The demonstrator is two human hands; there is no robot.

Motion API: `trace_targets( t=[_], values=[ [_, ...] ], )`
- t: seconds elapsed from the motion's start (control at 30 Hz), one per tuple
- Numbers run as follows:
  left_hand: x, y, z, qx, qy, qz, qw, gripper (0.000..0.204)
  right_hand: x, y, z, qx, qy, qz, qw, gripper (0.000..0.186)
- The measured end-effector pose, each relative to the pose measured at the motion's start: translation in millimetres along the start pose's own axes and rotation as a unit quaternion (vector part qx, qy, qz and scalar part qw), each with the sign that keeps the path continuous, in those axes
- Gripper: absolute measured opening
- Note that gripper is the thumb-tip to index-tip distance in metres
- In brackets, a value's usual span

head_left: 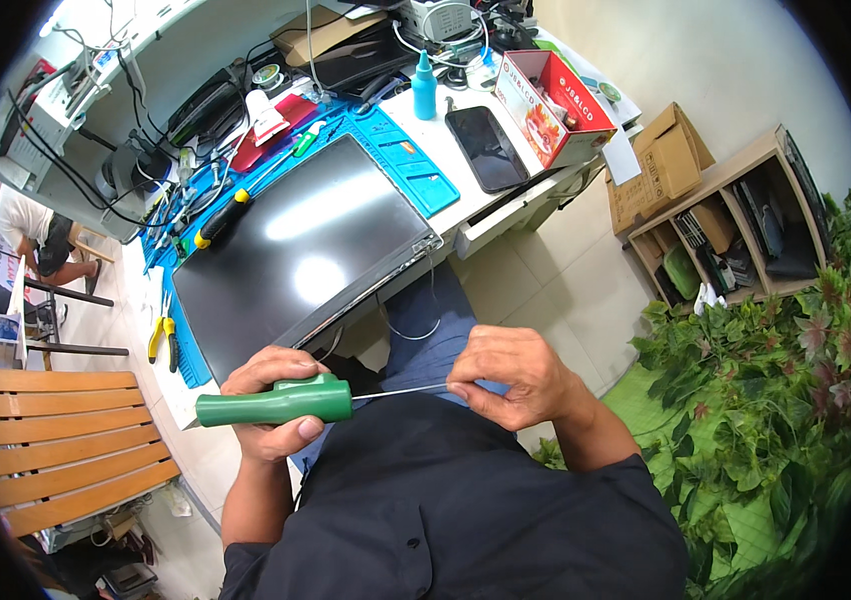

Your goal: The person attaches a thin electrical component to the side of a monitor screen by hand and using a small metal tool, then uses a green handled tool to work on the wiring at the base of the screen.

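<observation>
My left hand [279, 380] is wrapped round a thick green handle [271, 403] held level in front of my body. A thin metal shaft runs to the right out of the handle. My right hand [508, 376] pinches the far end of that shaft between thumb and fingers, so its tip is hidden. Beyond my hands a dark flat screen panel [296, 245] lies face up on a blue work mat [411, 165], with a thin wire hanging off its near right corner. Neither hand touches the panel.
A yellow-and-black screwdriver [223, 219] rests along the panel's far left edge; pliers [163, 338] lie left of it. A blue bottle [424, 88], a phone [487, 148] and a red-and-white box [558, 110] stand at the back right. Plants [746, 400] fill the right; a slatted bench [71, 440] is left.
</observation>
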State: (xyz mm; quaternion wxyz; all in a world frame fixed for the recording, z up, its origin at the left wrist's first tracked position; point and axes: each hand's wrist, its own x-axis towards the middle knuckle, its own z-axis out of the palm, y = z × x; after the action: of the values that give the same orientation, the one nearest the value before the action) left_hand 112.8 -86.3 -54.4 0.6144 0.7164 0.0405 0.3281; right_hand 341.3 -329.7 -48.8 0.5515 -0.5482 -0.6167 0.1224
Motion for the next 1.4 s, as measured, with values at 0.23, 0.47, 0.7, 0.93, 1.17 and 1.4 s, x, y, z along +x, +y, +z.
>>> trace_targets(
  t=[0.23,0.47,0.7,0.93,1.17,1.4],
  values=[
    [-42,-6,-9,-0.028,0.003,-0.055,0.998,0.063,-13,-14,15,0.046,-0.024,-0.013,0.999,0.020],
    [-79,6,-37,-0.121,0.145,-0.051,0.981,0.059,-8,-10,26,0.042,0.001,-0.018,0.999,0.020],
    [-114,38,-86,-0.053,0.212,-0.040,0.975,0.067,-9,1,66,0.048,-0.068,0.044,0.996,0.019],
    [-166,54,-132,0.039,0.298,-0.010,0.954,0.072,22,14,115,0.113,-0.220,0.126,0.961,0.011],
    [-181,59,-140,0.125,0.347,-0.036,0.929,0.065,72,8,190,0.228,-0.326,0.192,0.897,0.015],
    [-190,48,-126,0.172,0.359,-0.030,0.917,0.060,103,0,264,0.573,-0.244,0.505,0.598,0.046]
  ],
)
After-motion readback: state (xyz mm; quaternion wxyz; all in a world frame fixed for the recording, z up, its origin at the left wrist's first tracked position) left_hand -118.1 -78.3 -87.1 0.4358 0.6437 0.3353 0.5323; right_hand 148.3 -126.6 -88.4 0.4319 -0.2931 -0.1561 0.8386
